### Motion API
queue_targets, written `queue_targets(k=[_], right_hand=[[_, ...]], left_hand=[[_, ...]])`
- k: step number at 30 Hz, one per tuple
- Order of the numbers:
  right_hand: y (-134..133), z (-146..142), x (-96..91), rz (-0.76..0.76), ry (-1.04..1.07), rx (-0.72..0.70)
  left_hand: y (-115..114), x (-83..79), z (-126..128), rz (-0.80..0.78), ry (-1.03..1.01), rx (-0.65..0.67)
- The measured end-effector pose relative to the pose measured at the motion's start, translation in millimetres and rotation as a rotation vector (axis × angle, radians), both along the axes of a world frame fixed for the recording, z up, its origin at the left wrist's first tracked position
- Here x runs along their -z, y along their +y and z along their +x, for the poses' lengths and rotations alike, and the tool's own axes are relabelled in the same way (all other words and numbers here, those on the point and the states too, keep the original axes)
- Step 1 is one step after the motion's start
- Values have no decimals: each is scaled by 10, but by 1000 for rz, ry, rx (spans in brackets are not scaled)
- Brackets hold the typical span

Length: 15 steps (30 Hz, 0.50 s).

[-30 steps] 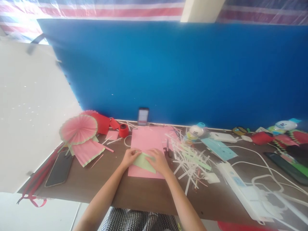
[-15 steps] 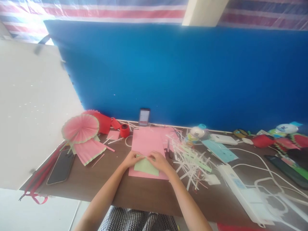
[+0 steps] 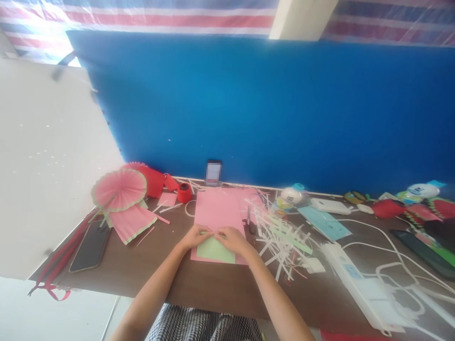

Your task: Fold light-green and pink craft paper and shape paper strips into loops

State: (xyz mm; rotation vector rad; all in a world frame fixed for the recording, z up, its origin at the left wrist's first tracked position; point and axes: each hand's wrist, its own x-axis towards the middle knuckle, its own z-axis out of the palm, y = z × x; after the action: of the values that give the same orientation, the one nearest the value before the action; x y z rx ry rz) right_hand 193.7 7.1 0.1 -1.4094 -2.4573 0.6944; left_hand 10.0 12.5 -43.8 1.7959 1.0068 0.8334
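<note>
Here the left hand (image 3: 195,235) and right hand (image 3: 231,238) meet at the far edge of the green paper (image 3: 215,251), which lies on the near end of the pink sheet (image 3: 218,208). The fingers of both hands are drawn together and bear down on that edge; whether they nip it or press it flat is too small to tell. It looks like a fold being creased. Judging by this, a clean crease calls for even pressure outward along the edge with the paper held square. Right of the pink sheet lie loose paper strips (image 3: 280,237), and to its left, on the surface (image 3: 142,270), is a pink fan (image 3: 119,189).
</note>
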Motion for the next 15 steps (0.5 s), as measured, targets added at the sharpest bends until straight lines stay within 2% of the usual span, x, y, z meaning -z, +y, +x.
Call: queue_targets(k=[8, 15], right_hand=[[-5, 31, -34, -51, -19, -96], [8, 368, -6, -102, 19, 9]], left_hand=[[-14, 33, 15, 40, 82, 72], [36, 33, -57, 19, 61, 31]])
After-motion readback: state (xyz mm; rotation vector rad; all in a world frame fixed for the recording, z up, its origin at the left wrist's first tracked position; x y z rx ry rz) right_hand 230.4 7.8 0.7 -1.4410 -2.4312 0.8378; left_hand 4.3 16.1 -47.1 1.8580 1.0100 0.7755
